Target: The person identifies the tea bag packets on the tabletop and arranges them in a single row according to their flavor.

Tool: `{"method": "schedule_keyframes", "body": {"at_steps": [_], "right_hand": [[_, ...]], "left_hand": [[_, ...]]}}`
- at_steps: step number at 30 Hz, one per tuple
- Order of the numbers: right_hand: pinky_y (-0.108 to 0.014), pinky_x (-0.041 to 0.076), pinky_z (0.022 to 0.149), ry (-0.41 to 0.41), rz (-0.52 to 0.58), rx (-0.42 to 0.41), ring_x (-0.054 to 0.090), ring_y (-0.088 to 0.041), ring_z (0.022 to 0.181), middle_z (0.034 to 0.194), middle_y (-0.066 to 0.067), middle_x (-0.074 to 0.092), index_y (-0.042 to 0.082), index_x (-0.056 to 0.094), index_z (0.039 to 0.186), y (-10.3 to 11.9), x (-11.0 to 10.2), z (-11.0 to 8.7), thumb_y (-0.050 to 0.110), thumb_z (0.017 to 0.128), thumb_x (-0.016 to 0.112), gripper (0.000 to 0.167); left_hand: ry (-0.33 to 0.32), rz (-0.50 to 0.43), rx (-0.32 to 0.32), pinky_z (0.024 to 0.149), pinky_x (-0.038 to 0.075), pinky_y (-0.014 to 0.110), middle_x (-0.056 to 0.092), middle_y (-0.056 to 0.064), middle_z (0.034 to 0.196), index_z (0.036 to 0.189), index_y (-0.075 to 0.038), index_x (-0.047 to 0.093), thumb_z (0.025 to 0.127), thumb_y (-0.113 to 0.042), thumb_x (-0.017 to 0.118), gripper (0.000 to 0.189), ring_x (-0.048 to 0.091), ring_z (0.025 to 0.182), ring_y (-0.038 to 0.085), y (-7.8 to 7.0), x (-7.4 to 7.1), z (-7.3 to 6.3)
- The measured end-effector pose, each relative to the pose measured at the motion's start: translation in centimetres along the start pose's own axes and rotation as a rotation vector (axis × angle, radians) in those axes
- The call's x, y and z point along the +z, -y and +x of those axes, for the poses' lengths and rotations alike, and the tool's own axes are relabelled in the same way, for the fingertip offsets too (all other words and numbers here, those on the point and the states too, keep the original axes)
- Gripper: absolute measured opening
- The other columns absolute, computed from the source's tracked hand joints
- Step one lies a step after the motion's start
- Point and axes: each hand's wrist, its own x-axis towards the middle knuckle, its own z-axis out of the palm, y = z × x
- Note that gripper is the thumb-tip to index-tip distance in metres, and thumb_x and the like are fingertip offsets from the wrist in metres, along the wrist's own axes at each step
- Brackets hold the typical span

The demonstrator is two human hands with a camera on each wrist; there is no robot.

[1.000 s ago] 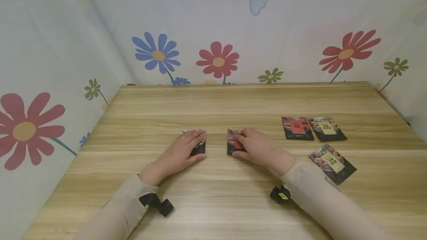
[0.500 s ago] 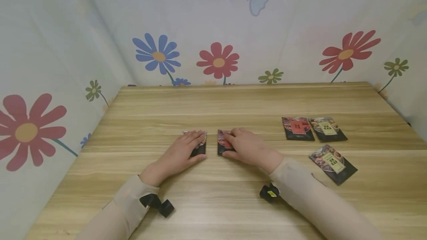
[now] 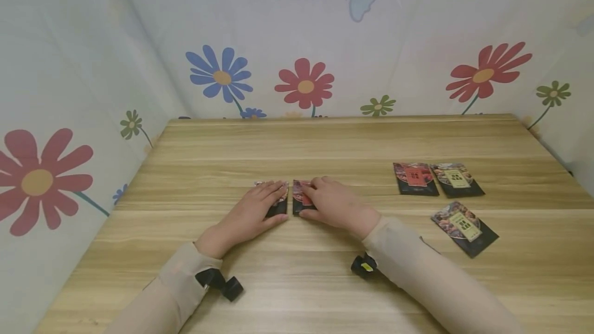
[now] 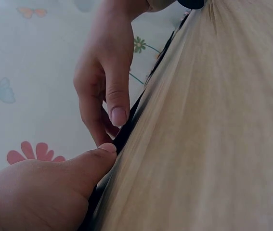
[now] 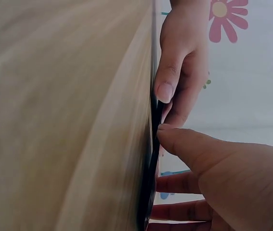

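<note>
In the head view my left hand [image 3: 248, 210] lies flat over a dark packet [image 3: 277, 209], hiding most of it; only its right side shows, with a food picture above black. Just to the right, my right hand [image 3: 341, 205] rests on a second packet, black with a red label [image 3: 298, 205], its fingers extended over the right part. A narrow strip of wood separates the two packets, their edges nearly parallel. In the left wrist view the thumb [image 4: 95, 161] presses at the packet's edge, and the right wrist view has the other thumb [image 5: 179, 139] doing likewise.
Three more packets lie to the right on the wooden table [image 3: 297, 143]: a red-label packet [image 3: 415, 179], a yellow-label packet [image 3: 457, 180] beside it, and a tilted yellow-label packet [image 3: 464, 228] nearer me. Behind the table hangs a flowered cloth [image 3: 260, 24].
My right hand has slid left along the table with the red-label packet under it, narrowing the gap to the left packet. My left hand has stayed in place.
</note>
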Motion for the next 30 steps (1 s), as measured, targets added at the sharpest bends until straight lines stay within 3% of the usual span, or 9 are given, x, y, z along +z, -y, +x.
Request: {"method": "schedule_keyframes", "body": {"at_steps": [18,30], "right_hand": [[-0.041,0.049,0.101,-0.028,-0.052,-0.029,0.056,-0.027,0.118,0.131,-0.013,0.057,0.007,0.043,0.145,0.73,0.29,0.59,0.055,0.092,0.055,0.073],[-0.042,0.048,0.104,-0.037,-0.02,-0.044,0.055,-0.029,0.121,0.133,-0.015,0.055,0.004,0.045,0.143,0.83,-0.16,0.32,0.054,0.092,0.054,0.072]], "left_hand": [[0.013,0.0,-0.012,0.118,0.028,0.052,0.042,0.012,0.151,0.144,-0.006,0.044,0.093,-0.047,0.058,0.067,0.037,0.141,0.035,-0.08,-0.04,0.06],[0.026,0.006,-0.024,0.118,0.028,0.052,0.041,0.012,0.151,0.144,-0.005,0.044,0.093,-0.046,0.058,0.066,0.036,0.141,0.035,-0.16,-0.18,0.05]]}}
